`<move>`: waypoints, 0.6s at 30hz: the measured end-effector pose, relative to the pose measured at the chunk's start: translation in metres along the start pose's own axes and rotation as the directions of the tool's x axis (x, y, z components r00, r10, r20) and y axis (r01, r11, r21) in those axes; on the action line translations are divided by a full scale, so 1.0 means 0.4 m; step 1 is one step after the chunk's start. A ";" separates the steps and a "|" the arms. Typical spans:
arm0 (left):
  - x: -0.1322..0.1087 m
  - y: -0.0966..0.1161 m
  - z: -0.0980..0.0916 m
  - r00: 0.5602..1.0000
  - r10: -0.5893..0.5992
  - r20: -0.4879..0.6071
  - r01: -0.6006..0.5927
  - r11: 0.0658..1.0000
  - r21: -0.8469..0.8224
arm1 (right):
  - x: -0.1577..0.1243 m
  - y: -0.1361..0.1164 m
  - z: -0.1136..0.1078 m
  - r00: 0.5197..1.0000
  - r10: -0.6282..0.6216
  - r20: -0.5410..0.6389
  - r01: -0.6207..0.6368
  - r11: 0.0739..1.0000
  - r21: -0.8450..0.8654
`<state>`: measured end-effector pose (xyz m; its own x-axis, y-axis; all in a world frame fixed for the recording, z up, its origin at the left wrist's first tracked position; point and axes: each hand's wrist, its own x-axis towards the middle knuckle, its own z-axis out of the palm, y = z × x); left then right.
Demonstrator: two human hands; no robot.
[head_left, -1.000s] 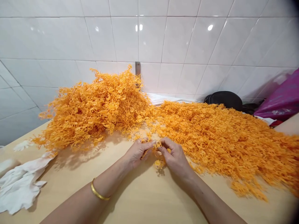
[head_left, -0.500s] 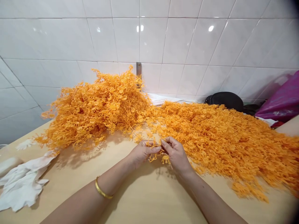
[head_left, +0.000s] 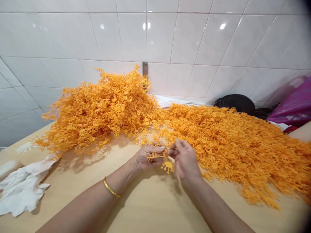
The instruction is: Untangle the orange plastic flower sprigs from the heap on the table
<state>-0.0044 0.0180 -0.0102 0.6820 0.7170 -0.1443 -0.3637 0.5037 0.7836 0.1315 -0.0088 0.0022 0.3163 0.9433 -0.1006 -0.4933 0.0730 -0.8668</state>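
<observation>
The left hand [head_left: 150,157] is curled, and its thumb and fingers pinch a small orange tangle [head_left: 157,156] of plastic bits. The right hand [head_left: 185,159] is close by, at 3 o'clock from the left one, and its fingertips [head_left: 171,152] pinch the same tangle from the other side. One bit [head_left: 167,167] hangs down from the tangle, between the hands. The tangle is held up just over the tabletop [head_left: 145,207]. A big orange heap [head_left: 102,110] sits at 11 o'clock from the hands, and a wide orange pile [head_left: 230,142] spreads out from 1 to 3 o'clock. The heap and the pile touch. A white cloth [head_left: 21,191] lies at 9 o'clock. A gold bangle [head_left: 111,189] is on the left wrist. A black bag [head_left: 235,105] and a purple bag [head_left: 293,105] sit at 2 o'clock, by the white tile wall [head_left: 170,35].
</observation>
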 end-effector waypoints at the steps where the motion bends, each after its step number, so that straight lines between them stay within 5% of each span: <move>1: -0.006 0.002 -0.001 1.000 0.012 0.009 -0.013 1.000 0.011 | 0.013 -0.016 -0.013 0.997 0.016 -0.073 -0.014 1.000 0.019; 3: -0.014 0.003 -0.006 0.999 0.036 0.015 -0.036 0.999 0.034 | 0.035 -0.043 -0.038 0.985 -0.046 -0.168 0.052 0.998 0.030; 8: -0.004 -0.009 -0.029 0.996 0.086 0.041 -0.088 0.994 0.057 | 0.057 -0.042 -0.082 0.959 -0.282 0.011 0.259 0.865 -0.430; 13: -0.010 -0.010 -0.037 0.999 0.052 -0.007 -0.049 0.976 0.213 | 0.053 -0.020 -0.093 0.930 -0.332 0.159 0.338 0.596 -0.729; 18: -0.015 -0.010 -0.025 0.997 0.082 0.013 -0.080 0.919 0.386 | 0.005 -0.040 -0.046 0.869 -0.185 0.459 0.483 0.520 -0.705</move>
<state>-0.0134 0.0166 -0.0187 0.6583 0.7493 -0.0721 -0.1440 0.2193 0.9650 0.1551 -0.0141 0.0068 -0.0063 0.9549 0.2968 0.4676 0.2652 -0.8432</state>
